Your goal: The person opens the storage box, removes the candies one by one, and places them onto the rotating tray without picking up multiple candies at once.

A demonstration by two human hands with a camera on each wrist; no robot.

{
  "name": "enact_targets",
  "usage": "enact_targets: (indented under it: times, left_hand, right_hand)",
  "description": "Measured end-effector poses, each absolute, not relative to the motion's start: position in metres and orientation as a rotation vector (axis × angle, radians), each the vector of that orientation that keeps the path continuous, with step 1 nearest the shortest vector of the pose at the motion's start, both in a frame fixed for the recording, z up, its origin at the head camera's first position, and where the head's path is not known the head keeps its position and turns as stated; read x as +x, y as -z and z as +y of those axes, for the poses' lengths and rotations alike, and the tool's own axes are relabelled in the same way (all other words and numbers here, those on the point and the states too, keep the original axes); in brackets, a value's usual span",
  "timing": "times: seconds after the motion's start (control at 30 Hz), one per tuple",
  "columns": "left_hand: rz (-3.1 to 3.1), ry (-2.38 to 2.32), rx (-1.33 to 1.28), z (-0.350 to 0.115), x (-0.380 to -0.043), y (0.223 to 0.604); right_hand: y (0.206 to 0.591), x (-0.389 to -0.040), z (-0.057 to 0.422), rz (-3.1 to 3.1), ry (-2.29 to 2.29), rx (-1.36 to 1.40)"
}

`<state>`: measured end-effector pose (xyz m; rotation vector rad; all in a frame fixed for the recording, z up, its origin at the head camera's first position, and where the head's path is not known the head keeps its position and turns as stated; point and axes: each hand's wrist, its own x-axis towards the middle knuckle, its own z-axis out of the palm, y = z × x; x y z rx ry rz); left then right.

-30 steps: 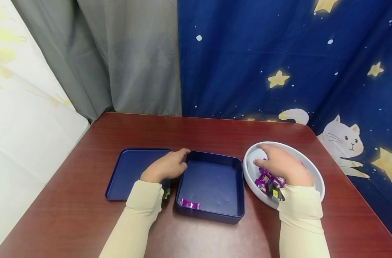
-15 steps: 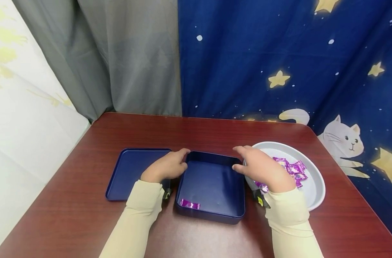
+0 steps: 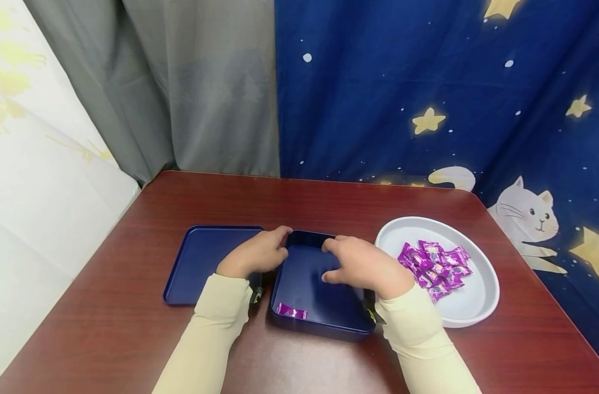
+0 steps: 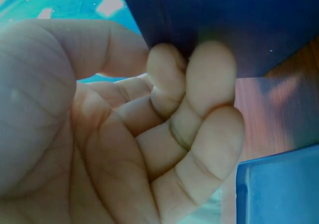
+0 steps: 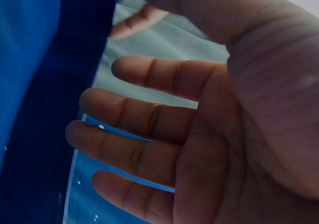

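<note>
A dark blue rectangular box (image 3: 324,329) stands uncovered on the table, with one purple-wrapped candy (image 3: 291,312) in its near left corner. My left hand (image 3: 255,253) holds the box by its left side near the far corner; in the left wrist view its curled fingertips (image 4: 211,74) are at the box wall (image 4: 239,20). Over the right half of the box is my right hand (image 3: 363,265), thumb and index finger apart. In the right wrist view the fingers (image 5: 134,112) are extended and spread, and nothing shows between them. The thumb tip is cut off there.
To the right a round white tray (image 3: 476,306) holds a heap of purple-wrapped candies (image 3: 434,268). A flat blue lid (image 3: 201,262) lies left of the box, partly behind my left hand. Curtains (image 3: 220,87) hang behind the brown table (image 3: 329,202).
My right hand has moved left from above the candies in the tray, across the box's right rim, to over the box. The left hand has stayed at the box's left side.
</note>
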<state>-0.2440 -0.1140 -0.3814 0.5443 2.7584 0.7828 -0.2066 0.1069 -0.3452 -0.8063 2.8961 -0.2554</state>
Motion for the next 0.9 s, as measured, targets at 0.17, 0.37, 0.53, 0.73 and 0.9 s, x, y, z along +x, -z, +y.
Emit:
enact_targets:
  times: [0.17, 0.37, 0.53, 0.73, 0.9]
  left_hand:
    - [2.764, -0.781, 0.534, -0.113, -0.244, 0.381]
    - [2.761, -0.776, 0.523, -0.114, -0.244, 0.382]
    - [2.754, -0.784, 0.516, -0.114, -0.245, 0.380]
    - [2.752, -0.801, 0.514, -0.114, -0.245, 0.379]
    - [2.735, -0.826, 0.524, -0.115, -0.242, 0.381]
  right_hand:
    - [0.351, -0.208, 0.095, 2.851, 0.189, -0.815]
    - [0.355, -0.205, 0.086, 2.801, 0.166, -0.823]
    - [0.361, -0.206, 0.080, 2.793, 0.149, -0.877]
    - [0.367, -0.206, 0.071, 2.788, 0.110, -0.955]
    - [0.373, -0.206, 0.061, 2.754, 0.066, -1.013]
